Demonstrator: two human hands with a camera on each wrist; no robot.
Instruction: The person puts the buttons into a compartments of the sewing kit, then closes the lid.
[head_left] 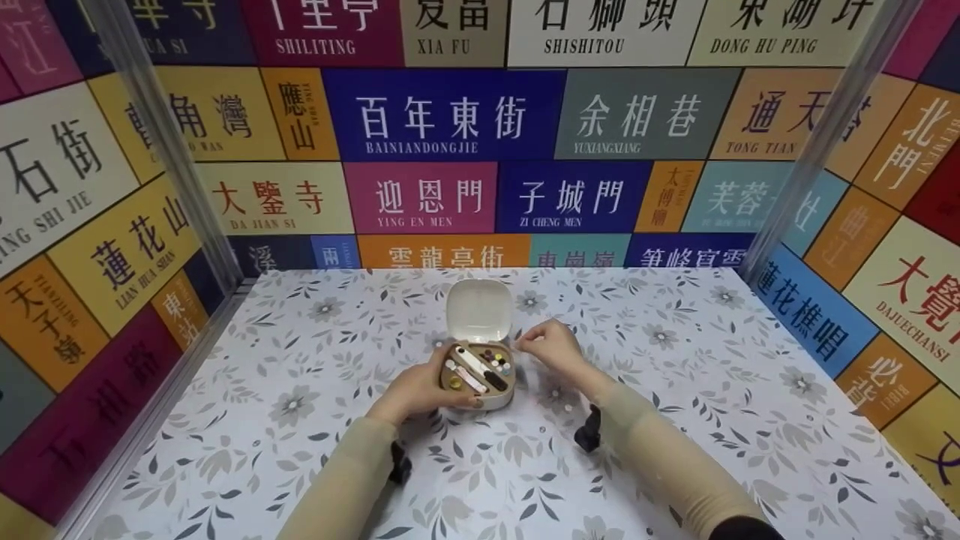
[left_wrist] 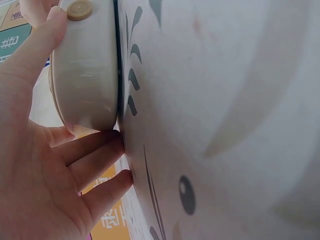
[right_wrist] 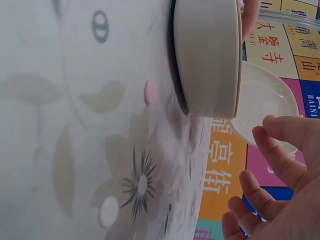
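The sewing kit case (head_left: 478,377) sits on the floral tablecloth (head_left: 675,390) with its lid (head_left: 479,310) raised. The left hand (head_left: 420,390) grips its left side. The right hand (head_left: 551,343) hovers just beside the case, fingers loosely curled, holding nothing visible.

A staged recording booth, not a lived-in room.

You sit at a small table (head_left: 675,420) under a grey floral cloth that runs to every edge of the surface. Printed panels (head_left: 442,112) of coloured street-sign blocks in Chinese characters and pinyin wall in the far edge and both side edges. Bare metal posts (head_left: 169,142) stand at the two far corners and frame the enclosure like a purpose-built capture cell.
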